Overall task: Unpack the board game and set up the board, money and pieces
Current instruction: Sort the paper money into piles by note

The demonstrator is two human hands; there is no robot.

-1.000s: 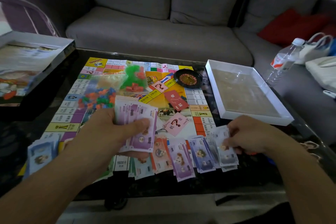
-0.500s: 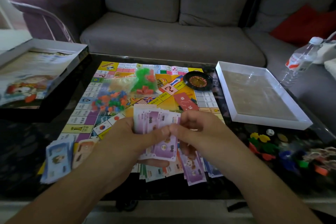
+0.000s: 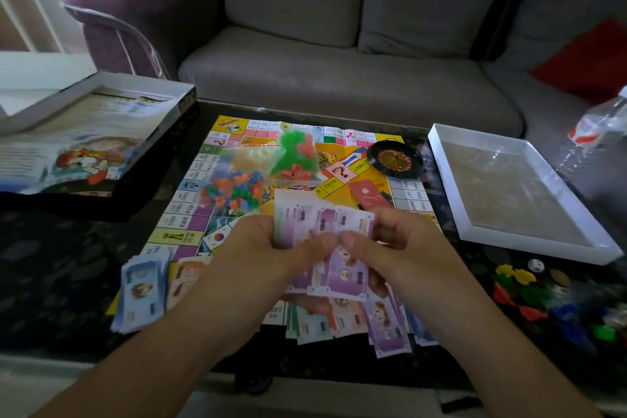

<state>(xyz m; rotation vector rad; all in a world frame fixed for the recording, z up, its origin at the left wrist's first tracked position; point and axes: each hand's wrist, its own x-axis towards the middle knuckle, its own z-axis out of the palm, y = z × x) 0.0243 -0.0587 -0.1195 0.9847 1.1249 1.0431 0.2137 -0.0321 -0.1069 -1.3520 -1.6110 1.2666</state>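
Two hands, thumbs meeting over one fan of purple notes (image 3: 334, 248) marked "100": left hand (image 3: 271, 254) grips the fan from beneath, right hand (image 3: 397, 248) pinches the top note's edge. One board (image 3: 342, 176) lies open on the dark worktop (image 3: 68, 265). On the board: two bags of pieces (image 3: 234, 192), one roulette wheel (image 3: 395, 158), one red card (image 3: 368, 195). Sorted note piles (image 3: 142, 295) line the near edge, partly hidden by the forearms. Box lid (image 3: 84, 142) left, white tray (image 3: 515, 187) right, loose tokens (image 3: 529, 292) and one die beside it.
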